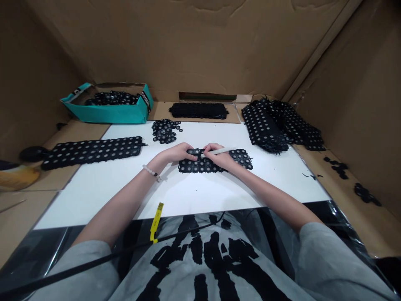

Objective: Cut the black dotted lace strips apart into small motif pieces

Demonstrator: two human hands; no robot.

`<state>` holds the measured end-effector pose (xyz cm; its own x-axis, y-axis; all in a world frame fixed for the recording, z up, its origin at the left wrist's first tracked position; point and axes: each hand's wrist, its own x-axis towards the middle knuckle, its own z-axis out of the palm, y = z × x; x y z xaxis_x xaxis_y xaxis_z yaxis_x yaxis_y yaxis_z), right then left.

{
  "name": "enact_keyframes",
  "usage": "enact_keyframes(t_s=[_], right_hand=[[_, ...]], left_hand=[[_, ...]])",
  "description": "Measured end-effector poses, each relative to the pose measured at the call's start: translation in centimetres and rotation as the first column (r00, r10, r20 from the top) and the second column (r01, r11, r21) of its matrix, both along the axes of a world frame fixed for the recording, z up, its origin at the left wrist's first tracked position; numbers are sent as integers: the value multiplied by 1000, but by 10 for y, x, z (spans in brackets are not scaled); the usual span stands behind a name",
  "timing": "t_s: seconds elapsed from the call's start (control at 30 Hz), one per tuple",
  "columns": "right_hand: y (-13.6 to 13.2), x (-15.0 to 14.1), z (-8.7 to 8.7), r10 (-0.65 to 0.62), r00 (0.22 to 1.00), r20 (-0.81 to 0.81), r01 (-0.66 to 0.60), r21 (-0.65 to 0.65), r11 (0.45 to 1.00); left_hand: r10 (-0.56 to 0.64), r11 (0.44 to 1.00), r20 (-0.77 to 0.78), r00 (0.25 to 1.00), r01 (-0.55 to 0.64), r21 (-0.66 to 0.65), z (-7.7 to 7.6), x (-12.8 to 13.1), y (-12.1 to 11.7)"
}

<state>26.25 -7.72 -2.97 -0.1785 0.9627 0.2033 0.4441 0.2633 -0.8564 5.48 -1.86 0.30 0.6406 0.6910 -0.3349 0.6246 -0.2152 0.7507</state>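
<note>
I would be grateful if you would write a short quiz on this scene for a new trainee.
1. What does the right hand hold?
2. True or false: a beaded bracelet is worn on the left wrist.
3. Which lies nearer the left hand: the loose black rings or the stacked black dotted sheets?

Key: 1. A white pen-shaped tool. 2. True. 3. The loose black rings.

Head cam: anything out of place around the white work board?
Loose black scraps lie on the cardboard ledge right of the white board, away from the stacked dotted black sheets. They look stray, as if dropped.
</note>
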Motion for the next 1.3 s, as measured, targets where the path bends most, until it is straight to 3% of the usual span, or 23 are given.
enact_keyframes(t_s=[0.13,0.23,0.43,0.57,0.7,1.0,1.1,1.2,1.3], right_hand=[[-4,-6,0,-42,992,122,30,102,994],[-4,-5,3,-41,991,130,31,79,996],[8,5,12,58,996,-65,-66,-133,989],[18,-6,11,46,983,-175,-67,-117,991],[20,-18,5,-23,989,-147,12,-77,997],[16,-18,-4,-4,983,-185,-7,-57,998],[12,-22,-2,-20,995,-93,19,-13,1000],[7,-27,0,-48,999,6,48,81,996],[7,-27,1,-37,999,-5,38,81,996]], left_hand=[[-38,995,12,999,39,-96,7,0,0],[-59,991,3,998,59,-118,12,0,-1],[38,986,-19,999,-34,163,8,-9,-5],[57,971,81,995,-74,228,-4,-18,-5],[96,958,138,986,-129,256,-16,-20,-2],[171,976,289,942,-202,81,-28,-17,-5],[225,974,293,929,-205,-98,-23,-18,-6],[182,962,289,940,-110,-250,-13,-18,-7],[112,978,241,964,-65,-198,-3,-19,-9]])
